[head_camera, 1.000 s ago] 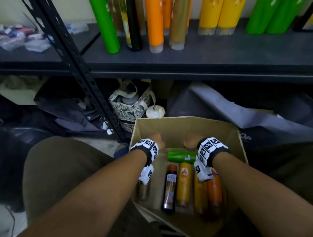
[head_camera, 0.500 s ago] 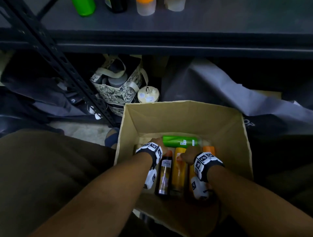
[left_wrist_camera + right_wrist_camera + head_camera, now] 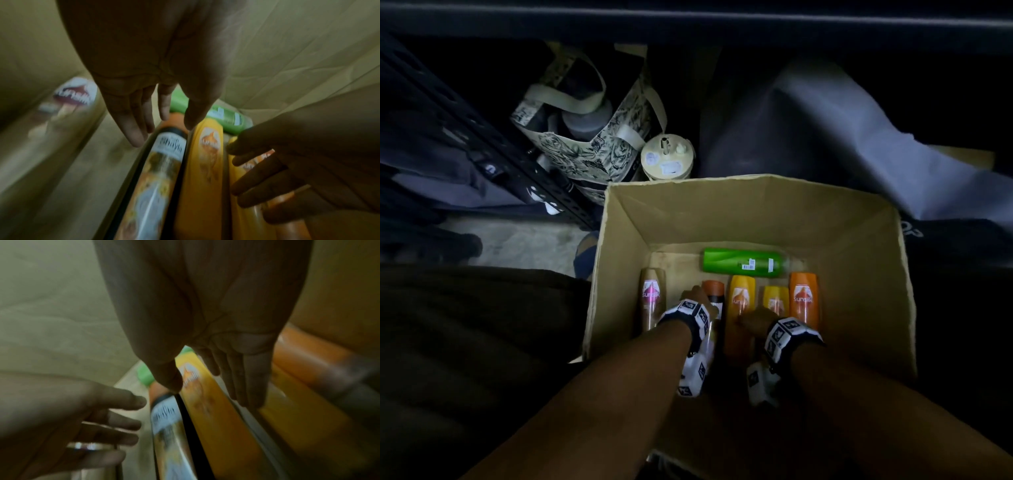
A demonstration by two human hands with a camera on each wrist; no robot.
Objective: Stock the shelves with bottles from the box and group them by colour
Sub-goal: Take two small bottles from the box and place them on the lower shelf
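An open cardboard box holds several bottles lying flat. A green bottle lies across the far end. In front of it, left to right, are a gold bottle, an orange-capped bottle, a yellow bottle, a shorter yellow bottle and an orange bottle. My left hand hovers over the orange-capped bottle with fingers straight, holding nothing. My right hand straddles the yellow bottle, thumb on its left and straight fingers on its right.
A patterned tote bag and a cream round-lidded container stand just beyond the box's far left corner. A black perforated shelf upright slants at the left. Grey cloth lies behind the box, under the dark shelf edge.
Both hands have gone from the box's far rim down to the bottles and have opened. The view has tilted down, so the bottles on the shelf are out of sight.
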